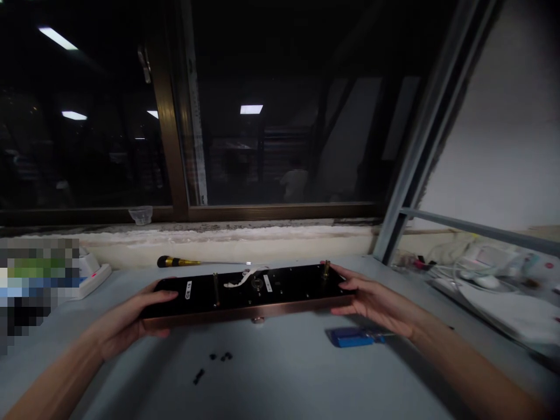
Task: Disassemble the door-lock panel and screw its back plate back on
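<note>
A long black panel with a copper-coloured edge (pixel 249 310) is held level above the table. My left hand (pixel 131 312) grips its left end, thumb on top beside a white "CE 15" label. At the right end my right hand (pixel 367 297) holds it, with the thumb near a brass post (pixel 326 269). Another brass post (pixel 216 289) stands towards the left of the panel. White wires (pixel 240 280) lie over its middle, next to a round part and a small white label.
Behind the panel lies a yellow-black screwdriver (pixel 179 262). A blue-handled tool (pixel 352 337) rests near my right wrist, and several small black pieces (pixel 221 356) lie in front. White devices and cables (pixel 490 268) are at right, a white power strip (pixel 94 282) at left.
</note>
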Available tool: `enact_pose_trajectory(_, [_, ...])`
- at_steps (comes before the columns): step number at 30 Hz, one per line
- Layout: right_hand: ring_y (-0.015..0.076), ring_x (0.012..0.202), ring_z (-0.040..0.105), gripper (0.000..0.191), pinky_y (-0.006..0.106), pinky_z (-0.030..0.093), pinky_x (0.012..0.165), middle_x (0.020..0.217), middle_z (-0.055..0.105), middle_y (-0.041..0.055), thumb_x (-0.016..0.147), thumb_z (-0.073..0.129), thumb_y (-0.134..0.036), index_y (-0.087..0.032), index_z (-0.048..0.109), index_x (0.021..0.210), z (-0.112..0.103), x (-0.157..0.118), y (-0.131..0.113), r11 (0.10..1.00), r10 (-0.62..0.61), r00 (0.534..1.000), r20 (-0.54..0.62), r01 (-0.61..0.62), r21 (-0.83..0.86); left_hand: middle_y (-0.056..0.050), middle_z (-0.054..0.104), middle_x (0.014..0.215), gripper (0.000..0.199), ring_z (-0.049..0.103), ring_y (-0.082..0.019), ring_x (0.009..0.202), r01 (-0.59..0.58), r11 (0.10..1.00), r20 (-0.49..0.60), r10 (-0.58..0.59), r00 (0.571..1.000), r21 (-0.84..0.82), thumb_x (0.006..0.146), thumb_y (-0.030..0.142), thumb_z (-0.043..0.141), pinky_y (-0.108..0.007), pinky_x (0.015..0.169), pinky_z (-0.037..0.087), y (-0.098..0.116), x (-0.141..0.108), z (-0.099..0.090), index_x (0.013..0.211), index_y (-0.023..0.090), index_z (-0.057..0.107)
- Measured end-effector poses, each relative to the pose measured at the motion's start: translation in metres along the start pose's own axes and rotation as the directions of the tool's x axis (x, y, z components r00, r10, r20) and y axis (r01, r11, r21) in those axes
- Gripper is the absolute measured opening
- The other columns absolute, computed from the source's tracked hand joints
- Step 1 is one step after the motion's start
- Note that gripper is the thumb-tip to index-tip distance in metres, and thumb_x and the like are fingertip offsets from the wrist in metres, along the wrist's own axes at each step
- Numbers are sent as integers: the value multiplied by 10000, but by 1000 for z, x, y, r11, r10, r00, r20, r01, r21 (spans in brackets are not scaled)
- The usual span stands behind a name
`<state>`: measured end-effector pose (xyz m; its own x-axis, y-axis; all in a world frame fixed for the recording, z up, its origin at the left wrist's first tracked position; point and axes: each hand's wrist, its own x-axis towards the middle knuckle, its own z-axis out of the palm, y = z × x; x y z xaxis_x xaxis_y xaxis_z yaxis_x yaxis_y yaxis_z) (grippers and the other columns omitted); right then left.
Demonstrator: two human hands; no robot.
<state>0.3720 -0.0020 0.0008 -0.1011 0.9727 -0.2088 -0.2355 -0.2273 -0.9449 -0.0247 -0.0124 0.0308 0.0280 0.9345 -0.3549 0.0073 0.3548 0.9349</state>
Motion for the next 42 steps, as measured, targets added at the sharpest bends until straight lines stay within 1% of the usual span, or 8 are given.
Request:
enact_pose_trajectory(5, [113,705,623,728,310,599,629,1157,519,63,714,635,-124,-266,320,1354,-7,0,1,1000,-8,996,93,8,-2,-4,677,974,692,632,-171,720,-4,999,32,3,999,47,652,290,736,-229,566,491,1,-2,-1,1268,279,421])
enact_pose_trajectory(10, [118,698,622,705,292,592,594,1153,502,59,696,654,-156,-267,350,1322,-5,-2,0,999,-7,993,116,12,-38,-17,673,1017,707,641,-201,796,-50,997,-51,53,997,58,627,290,730,-221,540,480,0,-4,4,1267,288,429])
enact_pose_trajectory(16, [113,587,589,399,267,530,444,894,557,13,753,538,-198,-236,472,1145,12,2,3,996,-24,995,-97,16,-82,42,687,798,484,627,-159,655,-14,1000,-66,14,998,1,642,363,740,-209,494,460,2,-4,10,1073,250,550])
enact_pose_trajectory(23, [85,535,522,87,185,407,429,667,547,-23,754,552,-270,-201,516,791,24,20,-2,993,-19,969,-246,-9,-115,20,687,666,289,625,-169,606,33,993,-236,-60,970,-115,730,402,663,-234,556,490,1,12,12,898,181,585])
enact_pose_trajectory(31, [86,486,444,131,196,312,427,554,461,-52,676,567,-272,-205,459,711,28,22,-1,988,-86,964,-253,50,-148,72,604,571,261,603,-146,565,-105,994,-240,102,965,-1,684,393,693,-202,486,426,1,14,13,788,204,548])
enact_pose_trajectory(37, [125,641,529,236,213,370,515,727,588,3,713,557,-397,-190,534,825,20,22,-2,973,-104,964,-246,48,-224,9,707,717,331,646,-198,669,5,997,-222,-21,975,-72,711,448,666,-254,570,497,0,12,13,912,190,610])
enact_pose_trajectory(40, [180,768,571,327,264,422,597,914,634,49,761,496,-476,-212,579,936,-6,12,-15,848,-262,923,-283,80,-524,-5,721,816,398,647,-224,821,9,999,-196,-16,980,-33,716,475,654,-255,641,496,0,8,12,981,181,613])
enact_pose_trajectory(42, [218,823,571,261,300,439,683,879,646,58,699,583,-453,-222,623,812,-29,-2,-22,599,-420,889,-180,123,-791,-5,710,903,430,620,-240,932,-36,996,-173,49,984,80,726,507,625,-260,690,485,2,6,10,1017,191,600])
